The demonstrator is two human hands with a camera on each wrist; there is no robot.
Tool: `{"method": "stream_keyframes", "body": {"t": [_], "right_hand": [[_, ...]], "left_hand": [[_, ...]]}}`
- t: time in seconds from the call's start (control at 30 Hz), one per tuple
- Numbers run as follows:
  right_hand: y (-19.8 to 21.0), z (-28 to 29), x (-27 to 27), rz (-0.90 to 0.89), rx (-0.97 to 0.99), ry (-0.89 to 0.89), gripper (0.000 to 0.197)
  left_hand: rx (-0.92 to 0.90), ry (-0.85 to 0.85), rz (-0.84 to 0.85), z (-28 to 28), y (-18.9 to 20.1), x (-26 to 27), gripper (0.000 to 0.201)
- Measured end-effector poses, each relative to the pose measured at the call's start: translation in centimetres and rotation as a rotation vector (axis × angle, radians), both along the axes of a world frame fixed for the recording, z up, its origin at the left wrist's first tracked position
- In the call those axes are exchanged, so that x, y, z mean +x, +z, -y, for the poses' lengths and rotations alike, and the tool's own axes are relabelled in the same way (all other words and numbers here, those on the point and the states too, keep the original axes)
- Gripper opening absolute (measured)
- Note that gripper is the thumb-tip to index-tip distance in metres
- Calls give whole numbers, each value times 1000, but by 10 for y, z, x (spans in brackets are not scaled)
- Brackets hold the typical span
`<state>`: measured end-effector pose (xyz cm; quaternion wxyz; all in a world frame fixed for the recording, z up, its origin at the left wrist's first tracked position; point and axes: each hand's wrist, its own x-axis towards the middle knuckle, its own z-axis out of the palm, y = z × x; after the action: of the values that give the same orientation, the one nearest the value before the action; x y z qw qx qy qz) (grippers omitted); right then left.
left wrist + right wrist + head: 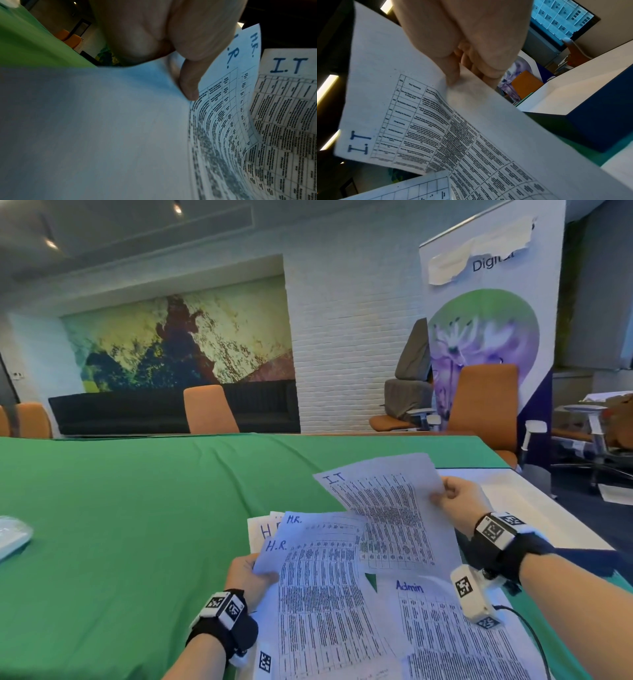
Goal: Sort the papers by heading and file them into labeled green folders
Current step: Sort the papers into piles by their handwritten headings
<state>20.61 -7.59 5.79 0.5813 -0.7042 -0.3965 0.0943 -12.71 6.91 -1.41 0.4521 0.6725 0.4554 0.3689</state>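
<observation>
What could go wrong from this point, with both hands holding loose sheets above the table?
1. The left hand pinches several fanned H.R. sheets by one corner; one could slip out or crease.
2. The right hand holds the I.T sheet by its edge only, and it overlaps the H.R. sheets, so it could get merged into the wrong group.
3. The Admin sheet lies partly under the held papers and might get swept up with them.

Table print on the I.T sheet (387, 508) (all views) stays illegible.
</observation>
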Motion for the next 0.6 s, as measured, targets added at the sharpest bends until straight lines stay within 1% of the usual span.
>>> {"method": "stream_keyframes", "body": {"t": [0.1,0.13,0.17,0.23,0.27,0.3,0.33,0.4,0.47,0.53,0.6], "right_hand": [[4,-1,-2,53,-54,26,27],[7,0,-1,74,-63,-2,26],[10,1,0,97,-76,-55,25],[17,5,6,139,-87,-179,23],[20,7,10,150,-88,-236,20],[23,10,13,153,-86,-281,18],[25,11,16,153,-80,-307,16],[29,10,22,151,-54,-323,16],[36,10,22,150,-20,-295,18],[43,10,18,162,16,-208,18],[51,12,12,181,34,-118,17]], "left_hand": [[-60,2,66,0,1,-3,22],[-86,7,100,0,1,-3,24],[-98,29,146,0,4,-2,31],[-203,60,371,-3,9,-2,52],[-271,63,488,-6,11,-1,52],[-321,54,553,-7,16,-1,45],[-349,48,565,-7,23,-2,37],[-345,28,553,-6,35,-4,27],[-332,-13,575,-1,49,-4,17],[-301,-57,585,5,57,-2,17],[-274,-68,543,11,61,1,23]]}}
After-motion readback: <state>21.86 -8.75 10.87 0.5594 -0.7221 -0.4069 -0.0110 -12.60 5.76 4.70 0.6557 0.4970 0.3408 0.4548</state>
